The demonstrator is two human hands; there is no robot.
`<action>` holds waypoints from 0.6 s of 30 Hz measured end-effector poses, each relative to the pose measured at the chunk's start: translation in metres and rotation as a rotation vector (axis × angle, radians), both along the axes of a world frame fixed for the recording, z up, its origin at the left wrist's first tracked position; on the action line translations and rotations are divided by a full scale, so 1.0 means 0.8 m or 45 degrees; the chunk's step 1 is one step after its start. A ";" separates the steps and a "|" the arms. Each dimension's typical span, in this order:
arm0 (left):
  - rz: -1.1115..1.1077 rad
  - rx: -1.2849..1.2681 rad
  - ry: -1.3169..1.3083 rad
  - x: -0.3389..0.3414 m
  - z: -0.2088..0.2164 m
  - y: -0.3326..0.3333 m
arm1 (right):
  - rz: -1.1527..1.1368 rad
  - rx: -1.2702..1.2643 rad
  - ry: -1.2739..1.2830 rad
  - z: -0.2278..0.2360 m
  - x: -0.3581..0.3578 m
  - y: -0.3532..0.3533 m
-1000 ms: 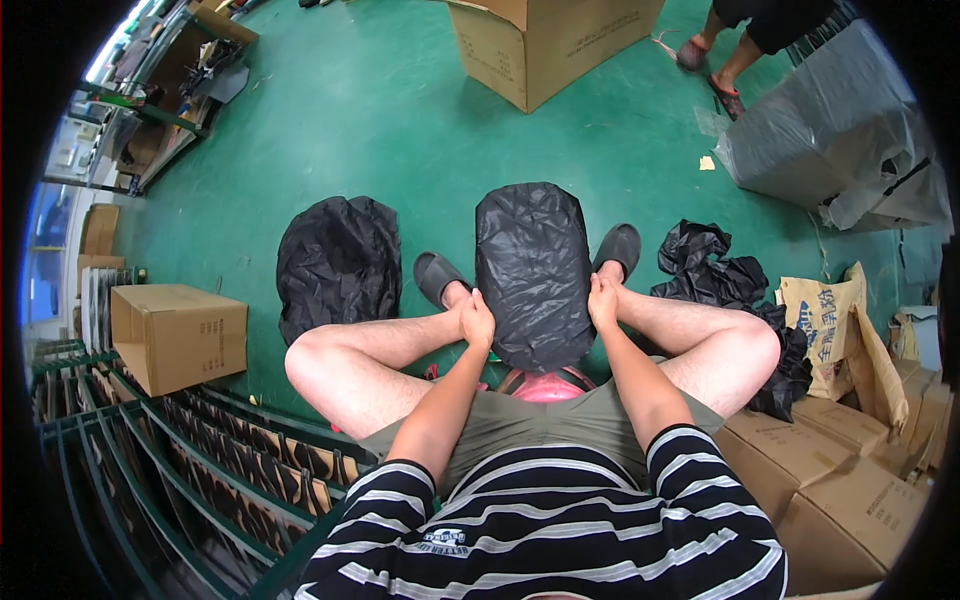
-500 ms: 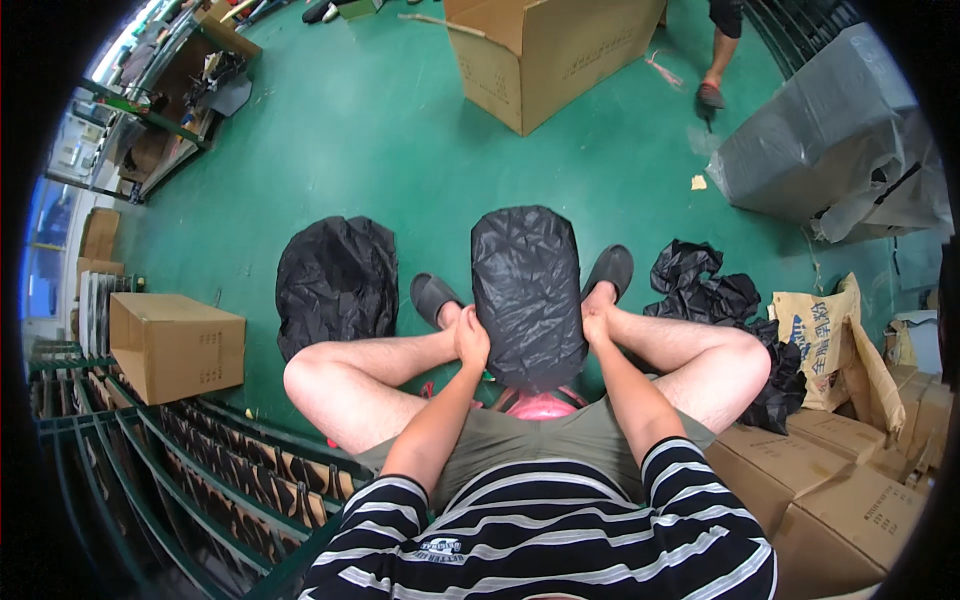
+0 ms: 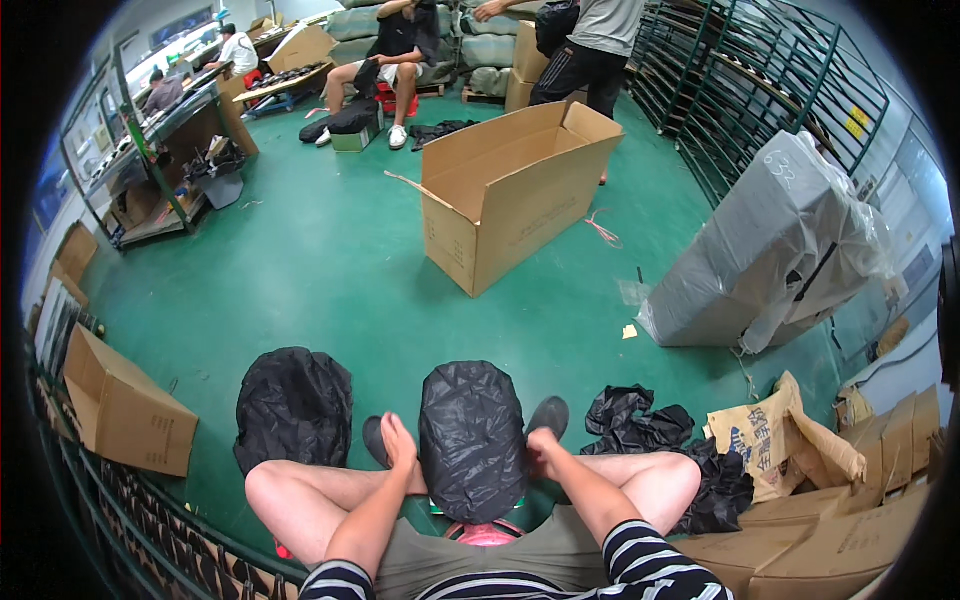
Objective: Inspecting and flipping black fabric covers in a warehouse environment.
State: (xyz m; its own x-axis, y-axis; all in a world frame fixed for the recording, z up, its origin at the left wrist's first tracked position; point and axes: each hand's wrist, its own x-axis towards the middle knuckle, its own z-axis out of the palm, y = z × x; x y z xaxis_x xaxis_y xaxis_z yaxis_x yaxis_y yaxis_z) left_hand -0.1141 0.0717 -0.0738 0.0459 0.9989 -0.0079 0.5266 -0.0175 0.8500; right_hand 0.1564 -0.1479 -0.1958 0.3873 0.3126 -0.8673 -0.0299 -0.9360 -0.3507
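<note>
Between my feet stands a rounded bundle under a wrinkled black cover (image 3: 472,440). Bits of green show at its lower edge; what the cover holds is hidden. My left hand (image 3: 399,445) is beside its left side, fingers stretched out and holding nothing. My right hand (image 3: 543,453) is at the right side, fingers curled in against the cover's edge; whatever they grip is hidden. To the left on the floor lies a similar black-covered bundle (image 3: 294,410). Loose black covers (image 3: 635,420) lie crumpled beyond my right knee.
A large open carton (image 3: 530,215) stands ahead. A grey wrapped block (image 3: 740,240) is at right, above a torn paper sack (image 3: 765,440) and flattened cartons (image 3: 840,540). At left are a small carton (image 3: 135,410) and racks. Other people sit and stand farther back.
The view has tilted up, bringing the far room and several people into sight. My left hand's fingers have straightened beside the bundle. My right hand stays at its right side.
</note>
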 end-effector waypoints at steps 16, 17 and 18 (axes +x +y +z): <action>-0.548 -0.190 0.039 0.178 -0.001 -0.019 | -0.074 0.636 -1.215 0.191 0.019 0.080; -0.550 -0.201 0.052 0.177 0.005 -0.022 | -0.107 0.664 -1.175 0.195 0.022 0.076; -0.572 -0.228 0.037 0.177 0.013 -0.022 | -0.139 0.693 -1.137 0.198 0.026 0.074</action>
